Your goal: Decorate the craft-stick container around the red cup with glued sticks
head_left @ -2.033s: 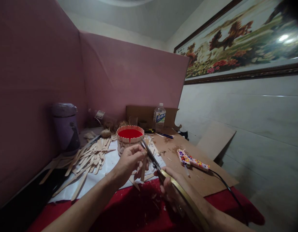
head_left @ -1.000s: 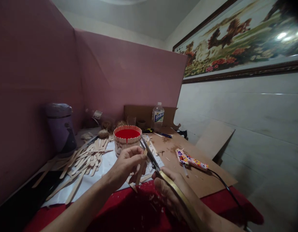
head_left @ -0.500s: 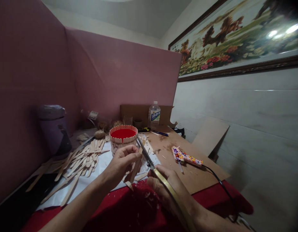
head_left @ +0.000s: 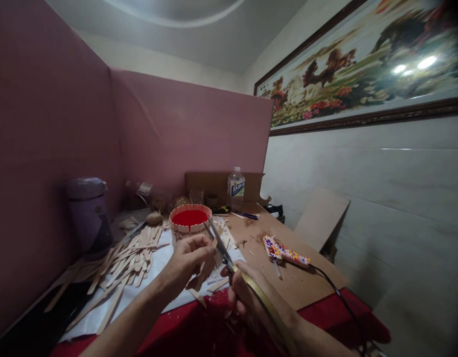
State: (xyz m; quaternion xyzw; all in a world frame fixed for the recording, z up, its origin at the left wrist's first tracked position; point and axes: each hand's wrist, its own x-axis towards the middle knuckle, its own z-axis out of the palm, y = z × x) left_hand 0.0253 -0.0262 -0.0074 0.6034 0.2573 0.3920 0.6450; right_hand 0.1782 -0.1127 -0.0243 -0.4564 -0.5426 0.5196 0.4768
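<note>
Between the thumb and fingers of my left hand (head_left: 195,258) are wooden craft sticks (head_left: 206,270), pinched and slanting down toward me. My right hand (head_left: 251,287) wraps round the gold handles of a pair of scissors (head_left: 223,253). The blades are parted a little and point up and away, with the end of a stick close beside them; whether they touch cannot be made out. Just behind my left hand stands a round container (head_left: 190,220), red inside, its outside lined with upright sticks.
Many loose craft sticks (head_left: 136,260) lie on white paper at the left, near a purple canister (head_left: 89,218). A flower-patterned glue gun (head_left: 284,252) rests on brown cardboard (head_left: 307,282), its cord trailing right. A clear bottle (head_left: 236,188) and a blue pen (head_left: 249,215) are at the back.
The view has tilted up, so the table sits lower in the picture. The scissor blades have parted slightly. Both hands keep their holds.
</note>
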